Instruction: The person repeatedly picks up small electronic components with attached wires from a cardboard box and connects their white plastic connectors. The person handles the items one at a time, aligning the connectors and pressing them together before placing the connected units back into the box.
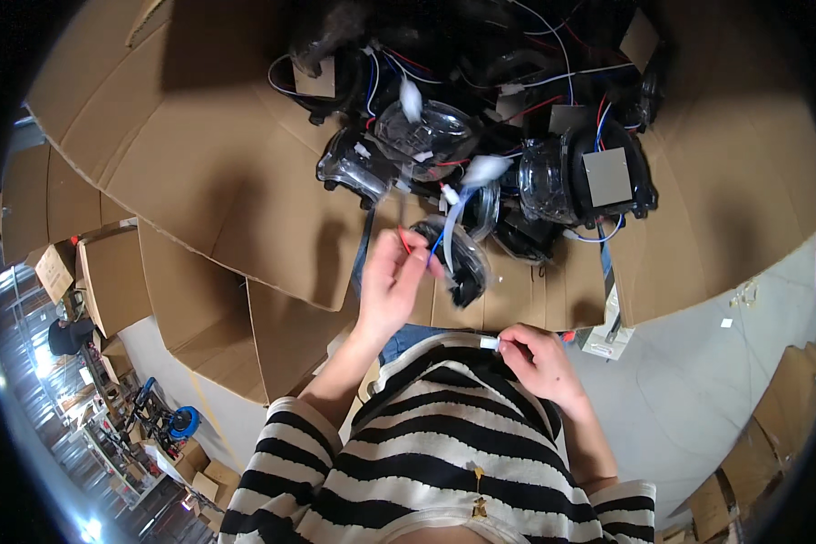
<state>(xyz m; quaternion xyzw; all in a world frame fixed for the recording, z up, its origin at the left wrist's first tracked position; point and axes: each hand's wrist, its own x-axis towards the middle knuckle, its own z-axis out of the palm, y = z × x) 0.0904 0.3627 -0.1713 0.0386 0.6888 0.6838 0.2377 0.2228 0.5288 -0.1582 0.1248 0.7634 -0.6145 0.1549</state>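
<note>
My left hand (393, 283) is closed in a pinch on thin red and blue wires (436, 245). Beside its fingertips hangs a dark, glossy part (466, 272), partly see-through at its edge; whether the wires join it is hard to tell. A white connector (451, 194) and a blurred white wrapped piece (486, 170) show just above. Lower and to the right, my right hand (541, 364) pinches a small white piece (490, 344) by the hem of my striped shirt. Its exact kind is too small to make out.
A large open cardboard box (245, 154) surrounds the work. Black lamp-like housings with clear covers (426, 131) and loose wires pile up inside, one bearing a beige square (607, 178). More cartons (199, 317) stand left; grey floor (689, 381) shows at right.
</note>
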